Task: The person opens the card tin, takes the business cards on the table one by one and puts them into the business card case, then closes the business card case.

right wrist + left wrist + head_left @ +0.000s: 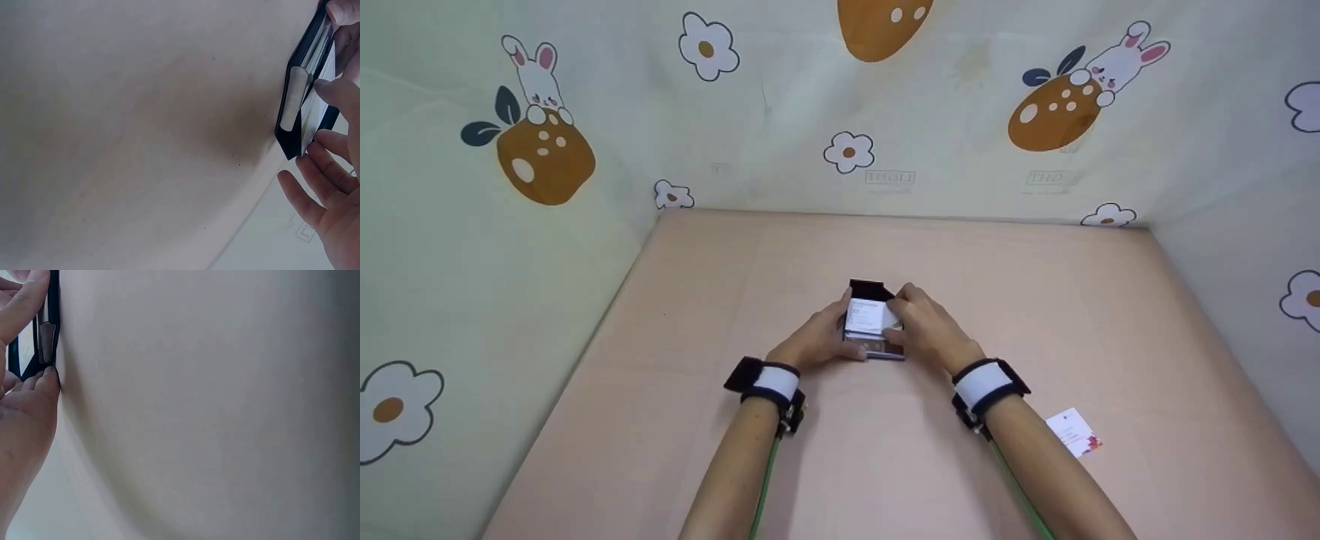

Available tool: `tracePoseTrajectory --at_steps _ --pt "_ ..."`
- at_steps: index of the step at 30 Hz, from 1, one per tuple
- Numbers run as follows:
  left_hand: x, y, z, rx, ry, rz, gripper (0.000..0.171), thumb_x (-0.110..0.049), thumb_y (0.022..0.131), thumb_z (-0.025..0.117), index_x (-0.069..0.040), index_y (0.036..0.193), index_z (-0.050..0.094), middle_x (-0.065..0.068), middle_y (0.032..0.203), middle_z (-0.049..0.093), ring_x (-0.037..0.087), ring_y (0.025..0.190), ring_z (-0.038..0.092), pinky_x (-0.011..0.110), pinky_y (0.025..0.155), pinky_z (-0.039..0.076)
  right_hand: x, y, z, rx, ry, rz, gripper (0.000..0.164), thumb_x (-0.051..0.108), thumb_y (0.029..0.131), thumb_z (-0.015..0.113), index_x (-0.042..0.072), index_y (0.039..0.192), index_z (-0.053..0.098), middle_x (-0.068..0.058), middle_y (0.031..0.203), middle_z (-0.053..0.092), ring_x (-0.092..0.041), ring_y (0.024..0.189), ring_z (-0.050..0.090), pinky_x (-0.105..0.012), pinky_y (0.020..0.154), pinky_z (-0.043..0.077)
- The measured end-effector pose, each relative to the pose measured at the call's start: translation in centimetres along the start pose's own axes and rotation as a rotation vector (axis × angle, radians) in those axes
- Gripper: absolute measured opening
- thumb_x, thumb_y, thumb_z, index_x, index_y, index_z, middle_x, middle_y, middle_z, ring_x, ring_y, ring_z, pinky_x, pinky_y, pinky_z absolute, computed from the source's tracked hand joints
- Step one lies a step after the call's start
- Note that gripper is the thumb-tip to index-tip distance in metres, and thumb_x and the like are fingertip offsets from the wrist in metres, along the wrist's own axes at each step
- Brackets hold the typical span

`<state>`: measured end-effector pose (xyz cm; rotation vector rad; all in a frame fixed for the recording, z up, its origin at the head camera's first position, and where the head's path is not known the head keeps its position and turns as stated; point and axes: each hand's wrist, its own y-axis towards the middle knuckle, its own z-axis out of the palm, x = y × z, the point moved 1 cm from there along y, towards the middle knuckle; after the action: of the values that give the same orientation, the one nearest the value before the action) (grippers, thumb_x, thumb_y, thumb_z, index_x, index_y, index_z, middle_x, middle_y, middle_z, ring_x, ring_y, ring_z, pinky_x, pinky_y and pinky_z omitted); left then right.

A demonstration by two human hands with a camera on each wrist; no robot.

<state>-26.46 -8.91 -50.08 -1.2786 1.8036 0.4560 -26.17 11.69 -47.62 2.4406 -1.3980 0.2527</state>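
A black card case with its dark flap folded up at the far end lies in front of me in the head view. White cards show in it. My left hand grips the case along its left side, thumb at the near corner. On the other side, my right hand pinches the white cards at their right edge with thumb and fingers. The right wrist view catches the case edge-on, thumb on the cards' near face and other fingers spread behind.
A loose white card with a colourful corner lies on the pink tabletop, beside the right forearm. Printed cloth walls stand around the back and sides. Green cords trail from both wrist bands.
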Motion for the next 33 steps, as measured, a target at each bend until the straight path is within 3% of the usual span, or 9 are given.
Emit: tracePoseTrajectory --at_steps 6,13,26,33 --pt "0.1 0.2 0.0 0.002 0.010 0.000 0.116 -0.024 0.079 0.085 -0.019 0.162 0.005 0.007 0.169 0.017 0.024 0.157 0.016 0.039 0.129 0.015 0.0 0.0 0.2 0.008 0.000 0.025 0.037 0.019 0.087 0.077 -0.005 0.114 0.069 -0.018 0.110 0.060 -0.026 0.093 0.060 -0.037 0.085 0.057" --pt "0.1 0.0 -0.2 -0.005 0.034 0.066 0.117 -0.025 0.078 0.087 -0.014 0.162 0.007 0.014 0.168 0.019 0.028 0.156 0.018 0.040 0.129 0.017 0.1 -0.1 0.3 0.012 -0.008 0.023 0.035 0.019 0.089 0.076 -0.004 0.114 0.069 -0.017 0.112 0.060 -0.026 0.096 0.059 -0.038 0.085 0.056" --pt "0.1 0.1 0.0 -0.003 0.020 0.033 0.117 -0.021 0.077 0.086 -0.017 0.162 0.006 0.010 0.168 0.020 0.026 0.156 0.018 0.041 0.129 0.016 0.0 -0.5 0.9 0.047 0.045 0.087 0.040 0.016 0.093 0.071 -0.002 0.128 0.066 -0.019 0.125 0.058 -0.032 0.113 0.058 -0.043 0.099 0.053" --pt "0.0 0.1 0.0 -0.006 0.026 0.039 0.118 -0.022 0.077 0.087 -0.014 0.162 0.006 0.013 0.168 0.019 0.028 0.156 0.019 0.040 0.129 0.016 -0.1 -1.0 1.2 0.012 0.019 0.069 0.038 0.016 0.093 0.070 0.003 0.129 0.067 -0.018 0.123 0.058 -0.033 0.110 0.059 -0.045 0.095 0.053"
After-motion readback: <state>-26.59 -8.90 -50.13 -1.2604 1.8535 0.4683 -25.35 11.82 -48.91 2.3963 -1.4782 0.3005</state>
